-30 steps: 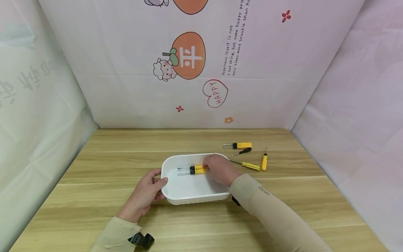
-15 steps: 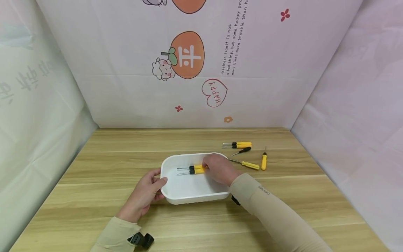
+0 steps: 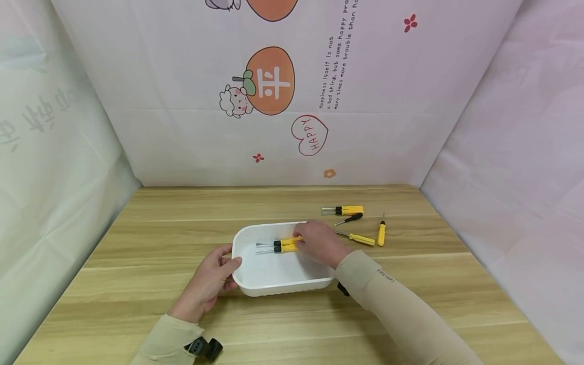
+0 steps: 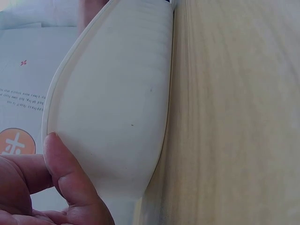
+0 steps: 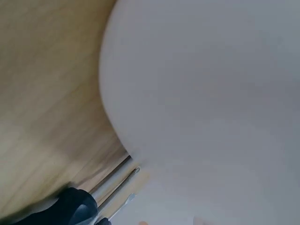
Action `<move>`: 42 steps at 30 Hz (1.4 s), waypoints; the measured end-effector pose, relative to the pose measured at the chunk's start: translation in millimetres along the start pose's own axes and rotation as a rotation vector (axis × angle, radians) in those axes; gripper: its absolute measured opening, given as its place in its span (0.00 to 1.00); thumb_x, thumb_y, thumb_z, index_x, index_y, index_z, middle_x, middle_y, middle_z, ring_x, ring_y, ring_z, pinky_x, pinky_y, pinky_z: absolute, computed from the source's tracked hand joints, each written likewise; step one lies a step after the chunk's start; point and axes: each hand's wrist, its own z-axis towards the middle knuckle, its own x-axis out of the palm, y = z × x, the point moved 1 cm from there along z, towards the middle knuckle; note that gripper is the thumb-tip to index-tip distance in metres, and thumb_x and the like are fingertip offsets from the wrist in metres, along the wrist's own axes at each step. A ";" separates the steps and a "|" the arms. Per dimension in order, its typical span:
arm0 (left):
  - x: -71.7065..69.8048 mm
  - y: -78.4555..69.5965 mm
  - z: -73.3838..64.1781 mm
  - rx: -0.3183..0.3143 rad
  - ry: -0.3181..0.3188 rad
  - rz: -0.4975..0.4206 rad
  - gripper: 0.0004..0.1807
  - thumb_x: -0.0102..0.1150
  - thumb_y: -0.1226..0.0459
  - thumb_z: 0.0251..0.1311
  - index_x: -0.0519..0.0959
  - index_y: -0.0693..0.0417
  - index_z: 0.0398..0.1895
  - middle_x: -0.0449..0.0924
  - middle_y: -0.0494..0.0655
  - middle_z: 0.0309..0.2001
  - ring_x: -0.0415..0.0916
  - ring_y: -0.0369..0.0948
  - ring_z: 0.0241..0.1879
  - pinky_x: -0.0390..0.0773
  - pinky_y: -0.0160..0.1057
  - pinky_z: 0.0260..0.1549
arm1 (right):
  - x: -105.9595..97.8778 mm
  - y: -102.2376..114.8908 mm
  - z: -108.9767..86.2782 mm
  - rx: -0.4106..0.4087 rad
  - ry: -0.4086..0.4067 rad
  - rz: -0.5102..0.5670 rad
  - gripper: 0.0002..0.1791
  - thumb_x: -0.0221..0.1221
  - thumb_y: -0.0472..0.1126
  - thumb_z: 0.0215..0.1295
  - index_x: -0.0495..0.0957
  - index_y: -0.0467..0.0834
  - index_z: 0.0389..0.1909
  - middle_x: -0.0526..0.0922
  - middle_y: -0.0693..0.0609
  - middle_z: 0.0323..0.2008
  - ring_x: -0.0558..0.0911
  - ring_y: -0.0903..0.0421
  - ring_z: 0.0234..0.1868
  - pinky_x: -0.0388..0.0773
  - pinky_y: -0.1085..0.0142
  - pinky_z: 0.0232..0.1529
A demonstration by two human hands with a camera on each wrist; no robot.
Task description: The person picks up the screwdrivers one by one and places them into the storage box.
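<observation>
A white plastic box [image 3: 283, 271] with rounded corners sits on the table in the head view. My left hand [image 3: 211, 279] grips its left end, thumb over the rim. In the left wrist view the thumb [image 4: 70, 176] lies against the box's side wall [image 4: 112, 103]. Inside, two yellow-and-black screwdrivers [image 3: 286, 248] lie side by side, shanks pointing left. My right hand [image 3: 319, 244] reaches over the right rim with bent fingers at their handle ends. Its fingertips are hidden, so I cannot tell whether they pinch a handle.
Behind and right of the box lie a yellow-and-black screwdriver pair [image 3: 350, 210], a small black screwdriver [image 3: 354, 217], a yellow screwdriver [image 3: 362, 239] and an upright-lying yellow one [image 3: 381, 235]. Printed white cloth [image 3: 205, 147] stands around the wooden table [image 3: 182, 213].
My right hand has shifted slightly up and right relative to the box, showing a bit more of the yellow handles. The left hand and the box keep their places.
</observation>
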 end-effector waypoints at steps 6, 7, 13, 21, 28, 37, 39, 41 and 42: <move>0.3 0.8 0.1 -0.003 -0.004 0.001 0.30 0.56 0.64 0.76 0.62 0.61 0.78 0.75 0.56 0.46 0.79 0.41 0.32 0.81 0.32 0.25 | -3.3 -1.8 -3.9 -0.006 -0.022 -0.030 0.14 0.67 0.44 0.72 0.85 0.46 0.54 0.88 0.51 0.49 0.83 0.51 0.53 0.82 0.54 0.56; 0.4 0.9 0.1 -0.003 -0.005 0.002 0.30 0.56 0.64 0.76 0.62 0.61 0.78 0.75 0.56 0.46 0.79 0.41 0.32 0.81 0.32 0.25 | -4.2 -1.9 -4.8 -0.001 -0.023 -0.028 0.14 0.67 0.44 0.72 0.85 0.46 0.55 0.88 0.50 0.50 0.83 0.50 0.54 0.82 0.54 0.57; 0.6 0.3 -0.2 -0.003 -0.006 0.000 0.31 0.56 0.64 0.76 0.62 0.61 0.78 0.75 0.56 0.46 0.79 0.41 0.32 0.81 0.31 0.25 | -10.7 -2.0 -8.9 0.032 -0.044 -0.001 0.16 0.66 0.45 0.72 0.85 0.47 0.57 0.87 0.50 0.53 0.83 0.49 0.56 0.82 0.53 0.58; 0.9 -0.5 -0.3 -0.001 -0.005 -0.002 0.31 0.55 0.64 0.77 0.61 0.61 0.78 0.74 0.55 0.46 0.78 0.41 0.31 0.81 0.31 0.26 | -19.7 -4.6 -15.6 0.030 -0.111 0.009 0.17 0.64 0.45 0.73 0.84 0.45 0.59 0.87 0.49 0.54 0.83 0.49 0.55 0.83 0.53 0.55; 0.3 0.8 0.0 0.002 -0.003 0.000 0.31 0.56 0.64 0.77 0.61 0.61 0.78 0.74 0.55 0.45 0.78 0.41 0.30 0.81 0.32 0.25 | -24.9 -10.9 -21.3 0.006 -0.196 -0.031 0.17 0.65 0.45 0.72 0.83 0.44 0.58 0.87 0.47 0.51 0.83 0.48 0.52 0.85 0.55 0.51; 0.1 2.0 0.2 0.002 -0.003 -0.004 0.31 0.55 0.64 0.77 0.61 0.61 0.78 0.74 0.56 0.46 0.77 0.40 0.29 0.81 0.32 0.25 | -29.6 -18.0 -27.0 0.021 -0.229 -0.009 0.20 0.64 0.46 0.74 0.81 0.43 0.61 0.86 0.46 0.55 0.83 0.47 0.54 0.84 0.52 0.54; 0.3 2.1 0.3 0.003 -0.003 -0.006 0.31 0.56 0.64 0.77 0.61 0.62 0.78 0.74 0.56 0.46 0.77 0.40 0.29 0.81 0.32 0.25 | -30.0 -19.6 -27.9 0.028 -0.232 -0.009 0.20 0.64 0.46 0.74 0.81 0.42 0.62 0.86 0.46 0.55 0.83 0.46 0.53 0.84 0.52 0.53; 0.4 2.1 0.2 0.004 -0.002 -0.007 0.31 0.56 0.64 0.77 0.61 0.62 0.78 0.74 0.56 0.46 0.77 0.40 0.29 0.81 0.32 0.25 | -30.6 -21.2 -29.2 0.040 -0.234 -0.010 0.21 0.63 0.47 0.74 0.80 0.42 0.63 0.85 0.45 0.56 0.82 0.46 0.54 0.83 0.51 0.54; 0.4 2.1 0.2 0.005 -0.002 -0.008 0.31 0.56 0.64 0.77 0.61 0.61 0.78 0.74 0.56 0.46 0.77 0.40 0.29 0.81 0.32 0.25 | -30.8 -22.1 -29.8 0.047 -0.235 -0.010 0.22 0.63 0.47 0.74 0.80 0.42 0.63 0.85 0.45 0.56 0.82 0.45 0.55 0.83 0.50 0.55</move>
